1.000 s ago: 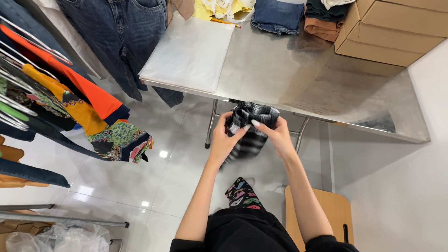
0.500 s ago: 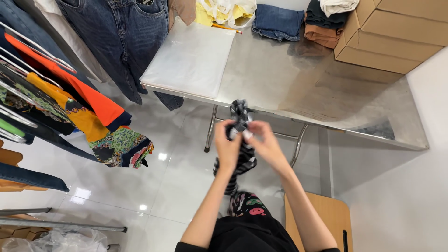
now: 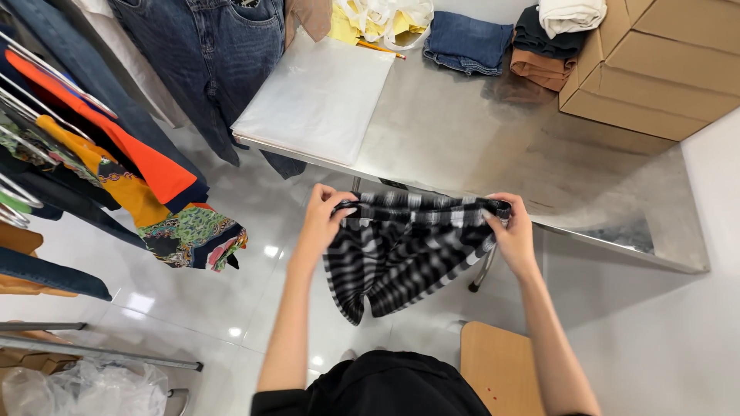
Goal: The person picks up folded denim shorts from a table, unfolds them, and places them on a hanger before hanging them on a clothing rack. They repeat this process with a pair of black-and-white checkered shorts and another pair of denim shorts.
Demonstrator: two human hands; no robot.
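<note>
Your hands now hold a black-and-white striped garment (image 3: 401,250) stretched wide between them at the centre of the frame, just below the near edge of the steel tabletop (image 3: 493,146). Your left hand (image 3: 327,219) grips its upper left corner, fingers curled over the folded top edge; your right hand (image 3: 512,231) is clenched on the upper right corner. The cloth hangs down from that taut top edge in loose folds over the white floor.

Half a second ago the same garment was a tight, bunched roll held upright with both hands close together; a second ago it sat as a compact bundle between your palms. Your hands have since moved well apart and the fabric has opened out flat.

On the tabletop, a clear plastic bag (image 3: 320,100) lies at the upper left, folded blue jeans (image 3: 462,38) and a stack of dark and brown folded clothes (image 3: 543,50) sit at the top, and cardboard boxes (image 3: 655,62) fill the upper right. Hanging clothes (image 3: 100,146) crowd the left of the frame, and a wooden stool (image 3: 501,366) stands at the lower right beside you.
</note>
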